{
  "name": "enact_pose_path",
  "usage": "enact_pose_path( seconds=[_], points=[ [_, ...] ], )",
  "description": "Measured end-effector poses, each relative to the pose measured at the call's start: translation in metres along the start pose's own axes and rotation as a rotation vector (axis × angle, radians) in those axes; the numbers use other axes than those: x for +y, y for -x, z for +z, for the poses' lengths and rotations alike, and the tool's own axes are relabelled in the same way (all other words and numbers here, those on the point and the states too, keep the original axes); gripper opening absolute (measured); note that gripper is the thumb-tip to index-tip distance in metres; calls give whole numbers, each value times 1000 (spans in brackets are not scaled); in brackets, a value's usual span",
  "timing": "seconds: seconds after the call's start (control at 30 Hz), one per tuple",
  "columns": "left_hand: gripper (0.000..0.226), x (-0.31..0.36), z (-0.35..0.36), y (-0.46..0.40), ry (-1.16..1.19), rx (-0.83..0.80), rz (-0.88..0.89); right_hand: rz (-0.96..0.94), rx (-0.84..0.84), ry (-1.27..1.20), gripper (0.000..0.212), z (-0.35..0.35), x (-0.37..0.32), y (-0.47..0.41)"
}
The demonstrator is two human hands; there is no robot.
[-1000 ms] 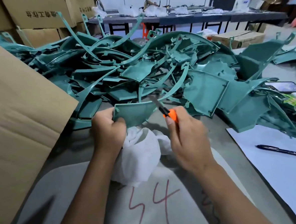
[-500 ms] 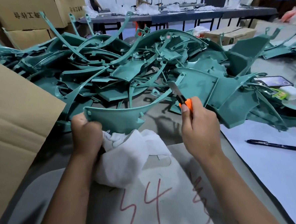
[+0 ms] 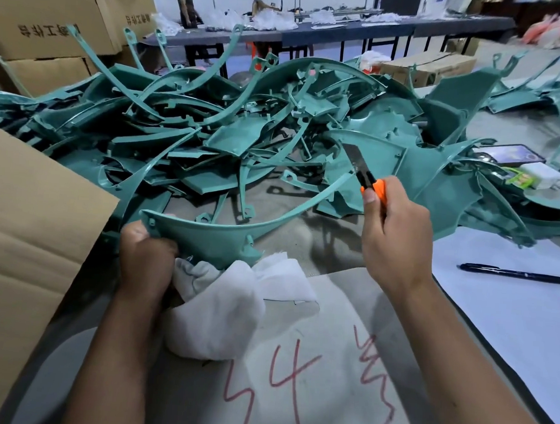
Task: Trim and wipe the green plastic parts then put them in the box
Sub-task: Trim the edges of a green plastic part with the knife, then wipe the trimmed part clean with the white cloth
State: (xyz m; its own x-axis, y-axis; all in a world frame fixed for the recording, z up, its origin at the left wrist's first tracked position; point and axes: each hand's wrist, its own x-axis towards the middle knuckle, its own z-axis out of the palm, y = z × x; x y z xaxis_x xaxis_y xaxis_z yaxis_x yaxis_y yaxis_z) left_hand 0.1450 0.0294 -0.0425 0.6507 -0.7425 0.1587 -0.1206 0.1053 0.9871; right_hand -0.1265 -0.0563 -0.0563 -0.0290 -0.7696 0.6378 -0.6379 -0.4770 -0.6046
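Two hands at work, both closed tight. Left hand (image 3: 146, 253) has its grip curled round the wide end of a curved green part (image 3: 211, 237) and also clutches a white rag (image 3: 220, 309) bunched under it; the rag hangs down onto the table (image 3: 329, 247) near the body. The part's thin arm sweeps up and to the right toward the knife. Right hand (image 3: 394, 232) has its grip wrapped round an orange utility knife (image 3: 370, 181), thumb on top near the slider, blade out and pointing up-left. Blade tip sits over a flat green panel behind it; can't tell if the blade touches the held part's arm, which ends just beside the knife body.

Behind both hands, a big tangled pile of green parts (image 3: 244, 134) fills the far side of the table, w/ more off to the far right. Cardboard box flap (image 3: 32, 223) stands at left, just beside the left hand. A gray sheet w/ red marks (image 3: 294, 376) lies near, under the forearms. White paper (image 3: 512, 311) at right w/ a black pen (image 3: 517, 274) on it. Phone (image 3: 513, 154) and a small white pack (image 3: 541, 175) sit far right, half hemmed in by parts. Stacked cardboard cartons (image 3: 54, 17) far left; two people at a long table in the background.
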Motion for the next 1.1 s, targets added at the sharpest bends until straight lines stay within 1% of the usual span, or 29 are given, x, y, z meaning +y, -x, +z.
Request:
enact_pose_path(
  seconds=[0.03,0.1,0.13,0.17,0.23,0.3,0.37,0.43,0.47,0.5,0.53,0.57,0.6,0.63,0.67,0.73,0.77,0.8,0.83,0.87,0.9,0.93,1.0,1.03,1.1],
  points=[
    [69,-1,-1,-1,-6,7,-2,18,11,12,29,0,2,-1],
    [24,-4,-3,-6,36,-10,-11,81,12,69,27,1,7,-3],
    [13,-6,-5,-9,78,6,-23,133,0,106,27,1,10,-4],
    [14,-9,-6,-12,101,42,-38,184,-12,131,27,1,14,-5],
    [19,-14,-7,-19,89,166,-66,236,-49,152,30,-1,17,-5],
    [30,-15,-8,-21,137,282,-93,188,-124,205,35,-2,14,-4],
    [32,-17,-6,-23,240,336,-117,131,-248,298,37,-2,5,-2],
    [27,-18,-7,-26,323,356,-148,142,-422,424,31,3,-7,1],
    [25,-18,-7,-28,347,358,-164,141,-492,503,35,6,-12,5],
    [24,-18,-6,-29,380,350,-167,114,-520,544,43,9,-17,8],
    [24,-18,-5,-29,430,332,-166,46,-509,501,50,10,-26,12],
    [25,-17,-4,-29,473,315,-168,-55,-499,360,56,10,-37,16],
    [26,-16,-3,-29,489,304,-170,-150,-525,163,59,9,-50,21],
    [27,-14,-2,-28,496,296,-165,-239,-588,-23,60,10,-61,27],
    [28,-13,-1,-27,517,285,-161,-333,-663,-131,60,13,-70,34],
    [28,-11,-1,-27,580,237,-165,-516,-797,-110,71,24,-82,50],
    [26,-10,-1,-27,588,214,-171,-567,-861,-65,76,30,-84,56],
    [26,-10,-2,-26,585,191,-171,-593,-897,-33,74,36,-84,60],
    [26,-10,-2,-25,566,173,-156,-600,-904,-43,64,39,-83,62],
    [27,-11,-2,-23,533,162,-124,-594,-879,-100,51,41,-82,61],
    [28,-12,-2,-21,496,154,-85,-562,-820,-187,42,39,-81,59],
    [30,-12,-1,-19,475,146,-45,-509,-715,-290,35,37,-78,55],
    [36,-12,2,-17,454,147,21,-367,-420,-462,26,26,-72,46],
    [36,-12,4,-17,414,159,62,-262,-316,-528,21,21,-70,40],
    [31,-13,8,-16,271,170,169,42,-209,-727,15,14,-67,29]
  ],
)
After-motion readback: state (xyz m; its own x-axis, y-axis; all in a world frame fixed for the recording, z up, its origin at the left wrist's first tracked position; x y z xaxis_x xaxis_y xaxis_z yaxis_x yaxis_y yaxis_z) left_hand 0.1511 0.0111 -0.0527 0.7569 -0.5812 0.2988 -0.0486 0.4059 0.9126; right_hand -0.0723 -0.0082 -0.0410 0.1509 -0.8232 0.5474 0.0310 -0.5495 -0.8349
